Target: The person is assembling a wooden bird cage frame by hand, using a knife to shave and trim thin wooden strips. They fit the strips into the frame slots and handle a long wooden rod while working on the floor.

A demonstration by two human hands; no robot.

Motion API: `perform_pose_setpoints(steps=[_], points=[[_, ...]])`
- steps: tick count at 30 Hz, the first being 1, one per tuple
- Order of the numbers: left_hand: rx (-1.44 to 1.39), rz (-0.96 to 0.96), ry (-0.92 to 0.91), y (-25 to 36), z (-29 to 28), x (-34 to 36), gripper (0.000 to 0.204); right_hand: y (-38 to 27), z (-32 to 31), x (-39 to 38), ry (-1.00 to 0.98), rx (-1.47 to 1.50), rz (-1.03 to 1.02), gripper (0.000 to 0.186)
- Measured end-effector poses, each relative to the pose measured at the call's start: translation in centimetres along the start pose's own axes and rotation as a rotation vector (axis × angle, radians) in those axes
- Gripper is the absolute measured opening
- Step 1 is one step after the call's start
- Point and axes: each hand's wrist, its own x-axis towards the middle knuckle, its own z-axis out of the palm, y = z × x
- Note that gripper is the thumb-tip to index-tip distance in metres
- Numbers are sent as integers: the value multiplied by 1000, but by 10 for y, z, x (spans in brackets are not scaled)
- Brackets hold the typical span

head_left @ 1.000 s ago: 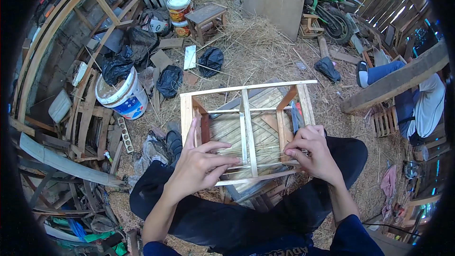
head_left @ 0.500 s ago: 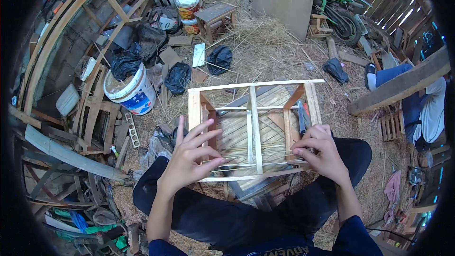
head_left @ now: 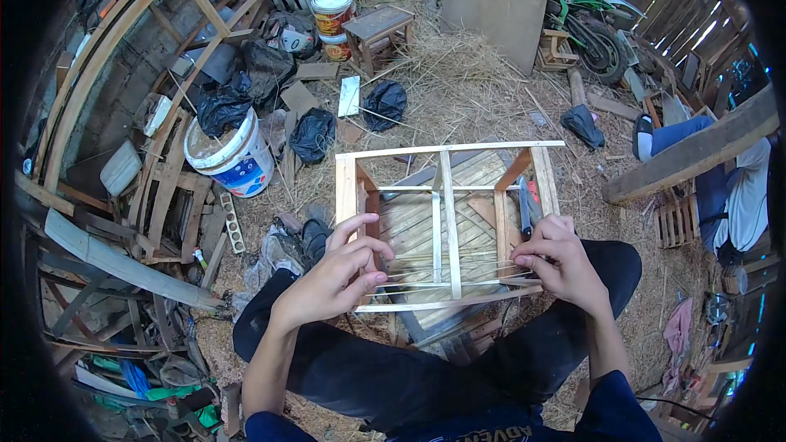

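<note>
two hands (head_left: 327, 280) (head_left: 561, 259), one pale box frame (head_left: 450, 221)

At the open wooden frame (head_left: 450, 229), the left hand (head_left: 332, 282) curves loosely while the right hand (head_left: 558, 260) pinches thin strips (head_left: 493, 270).

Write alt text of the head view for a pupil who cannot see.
Over a pale rectangular wooden frame, a person's bare left hand is loosely open near one corner, while the bare right hand appears to pinch thin pale strands. Yellowish straw lies beyond, with a white plastic bucket to the left.
</note>
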Motion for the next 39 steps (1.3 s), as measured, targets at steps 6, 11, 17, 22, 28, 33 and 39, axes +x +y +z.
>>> perform_pose_setpoints(steps=[6,11,17,22,28,33,39], points=[[-7,-16,16,0,2,0,17,6,-1,1,5,11,-30,7],[300,-63,88,23,6,10,14,0,-1,-1,-4,4,-26,9],[327,101,59,35,11,32,18,-4,-4,0,-48,52,-28,15],[248,171,26,32,24,54,14,0,-7,-1,-43,81,3,15],[176,142,30,26,30,53,12,7,2,-1,-41,-7,-21,12],[118,126,26,23,26,56,15,10,6,2,-13,-29,-25,10],[91,110,24,21,24,53,16,7,6,4,13,-20,-40,8]])
